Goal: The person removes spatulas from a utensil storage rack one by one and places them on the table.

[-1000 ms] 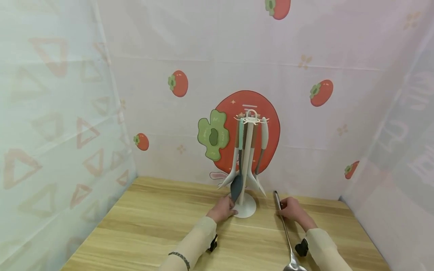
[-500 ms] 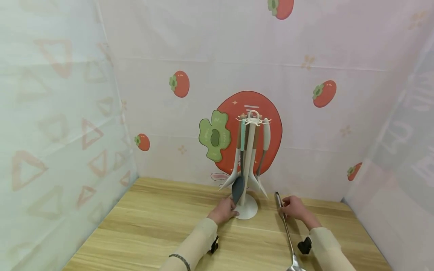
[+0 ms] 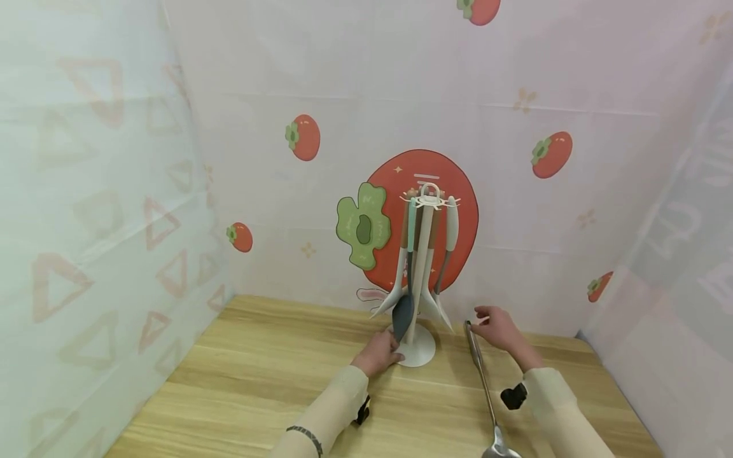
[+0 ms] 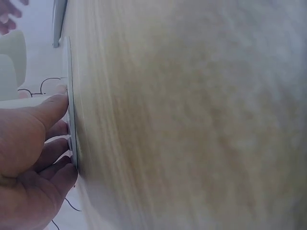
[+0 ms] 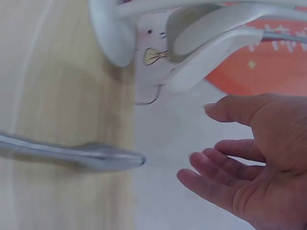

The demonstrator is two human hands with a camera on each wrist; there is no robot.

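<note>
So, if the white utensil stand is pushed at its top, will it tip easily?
Probably yes. The stand is tall on a small round base, and the hanging utensils put weight high. They would likely swing. The left hand presses the base, which should steady it.

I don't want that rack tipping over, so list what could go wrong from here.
1. The utensil stand is tall, on a small round base, and loaded with hanging tools; only the left hand steadies the base, so a knock up high might tip it.
2. The right hand is open close to the hanging utensils and might set them swinging.
3. The metal ladle lies loose on the table beside the right forearm; a sleeve could sweep it.
</note>
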